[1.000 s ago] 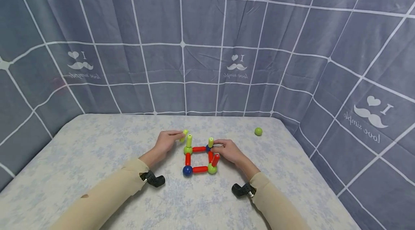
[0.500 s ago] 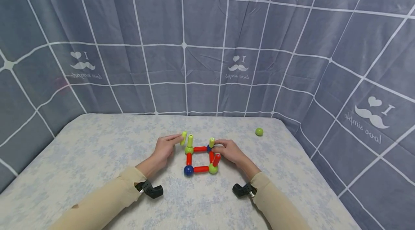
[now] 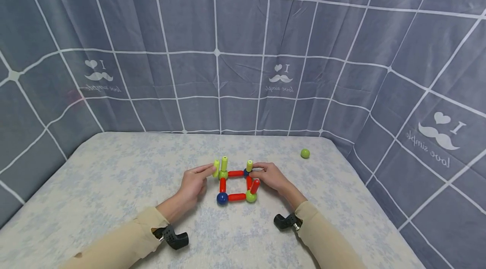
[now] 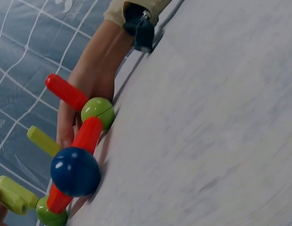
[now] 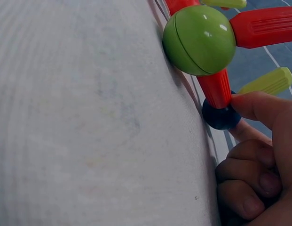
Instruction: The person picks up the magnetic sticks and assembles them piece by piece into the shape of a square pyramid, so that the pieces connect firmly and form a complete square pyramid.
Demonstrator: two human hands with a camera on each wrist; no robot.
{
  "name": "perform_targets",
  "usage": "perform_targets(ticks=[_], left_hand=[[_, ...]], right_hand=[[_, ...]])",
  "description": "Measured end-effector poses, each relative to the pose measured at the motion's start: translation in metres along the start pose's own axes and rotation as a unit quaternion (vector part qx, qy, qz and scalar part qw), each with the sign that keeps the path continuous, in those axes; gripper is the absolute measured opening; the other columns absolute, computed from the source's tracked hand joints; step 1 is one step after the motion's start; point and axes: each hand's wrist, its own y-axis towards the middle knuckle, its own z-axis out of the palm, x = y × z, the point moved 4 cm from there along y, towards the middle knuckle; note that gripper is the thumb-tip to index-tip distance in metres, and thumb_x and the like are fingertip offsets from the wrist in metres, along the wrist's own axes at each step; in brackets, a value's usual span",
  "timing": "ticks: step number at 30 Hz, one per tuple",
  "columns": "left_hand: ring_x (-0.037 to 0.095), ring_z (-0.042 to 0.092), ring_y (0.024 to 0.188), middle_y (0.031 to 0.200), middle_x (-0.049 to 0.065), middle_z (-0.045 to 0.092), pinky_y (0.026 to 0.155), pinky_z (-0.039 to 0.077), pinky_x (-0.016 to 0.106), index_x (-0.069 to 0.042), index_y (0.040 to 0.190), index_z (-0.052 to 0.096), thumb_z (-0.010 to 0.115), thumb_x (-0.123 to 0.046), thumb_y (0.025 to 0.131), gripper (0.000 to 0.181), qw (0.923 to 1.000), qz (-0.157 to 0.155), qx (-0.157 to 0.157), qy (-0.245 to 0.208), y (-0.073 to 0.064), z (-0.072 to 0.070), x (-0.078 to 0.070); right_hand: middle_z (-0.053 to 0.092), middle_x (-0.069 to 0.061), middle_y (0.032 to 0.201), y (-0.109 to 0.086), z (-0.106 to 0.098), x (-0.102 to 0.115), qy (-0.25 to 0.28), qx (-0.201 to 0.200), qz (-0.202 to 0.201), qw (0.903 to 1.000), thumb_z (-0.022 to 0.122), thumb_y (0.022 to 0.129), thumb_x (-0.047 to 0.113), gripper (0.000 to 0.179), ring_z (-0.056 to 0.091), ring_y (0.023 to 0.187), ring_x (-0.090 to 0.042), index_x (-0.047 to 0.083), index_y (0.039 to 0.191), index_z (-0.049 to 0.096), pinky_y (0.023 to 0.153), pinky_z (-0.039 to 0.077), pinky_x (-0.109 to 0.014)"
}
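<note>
A square frame of red magnetic rods lies on the table, joined by balls at its corners. My left hand (image 3: 193, 182) pinches a yellow-green magnetic rod (image 3: 216, 168), held upright beside the far-left green ball (image 3: 223, 175) and its standing yellow-green rod (image 3: 225, 163). Whether the held rod touches the ball is unclear. With thumb and index finger, my right hand (image 3: 270, 176) pinches the far-right blue ball (image 5: 220, 117), which bears another yellow-green rod (image 5: 270, 81). Nearer me are a blue ball (image 4: 75, 172) and a green ball (image 5: 200, 41) with a red rod (image 3: 255, 186) tilting up.
A loose green ball (image 3: 305, 153) lies at the table's far right. Behind the patterned tabletop (image 3: 125, 168) hangs a grey-blue curtain (image 3: 190, 75), which continues along the right side. A black camera (image 3: 174, 237) sits at the left wrist.
My left hand has brought its yellow-green rod lower and nearer me, and the rod has turned from tilted to upright. The right hand keeps its hold on the blue ball.
</note>
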Motion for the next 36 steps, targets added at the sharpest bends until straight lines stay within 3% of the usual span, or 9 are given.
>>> perform_targets(ticks=[13,21,29,36], left_hand=[[0.009,0.024,0.044,0.054,-0.009,0.033,0.044,0.025,0.023,-0.008,0.123,0.073,0.075,-0.021,0.091,0.035,0.9999,-0.001,0.016,-0.004,-0.035,0.012,0.005],[0.009,0.024,0.044,0.051,-0.009,0.029,0.044,0.024,0.023,-0.006,0.120,0.074,0.074,-0.018,0.091,0.032,0.9996,-0.004,0.028,0.003,-0.052,0.019,0.013],[0.011,0.024,0.044,0.051,-0.007,0.027,0.045,0.024,0.024,-0.005,0.120,0.074,0.074,-0.017,0.091,0.032,0.9992,0.003,0.036,0.016,-0.054,0.020,0.016],[0.010,0.026,0.046,0.053,-0.007,0.029,0.047,0.027,0.024,-0.004,0.125,0.070,0.071,-0.017,0.093,0.034,0.9996,0.003,0.028,0.010,-0.055,0.018,0.017]], right_hand=[[0.070,-0.006,0.123,-0.001,-0.001,0.002,0.013,-0.005,0.001,0.9999,0.075,0.087,0.035,0.041,0.065,0.107,-0.019,0.019,0.125,0.073,0.096,0.050,-0.043],[0.070,-0.005,0.122,-0.001,0.000,0.002,0.008,-0.010,-0.001,0.9999,0.076,0.086,0.034,0.040,0.064,0.100,-0.016,0.018,0.122,0.074,0.090,0.050,-0.039],[0.070,-0.005,0.121,-0.001,0.000,0.001,0.009,-0.004,0.001,1.0000,0.076,0.087,0.035,0.041,0.065,0.102,-0.017,0.017,0.124,0.073,0.092,0.051,-0.042],[0.071,-0.005,0.120,-0.002,-0.001,0.002,0.007,0.000,-0.001,1.0000,0.076,0.087,0.036,0.040,0.063,0.097,-0.017,0.018,0.123,0.073,0.083,0.049,-0.035]])
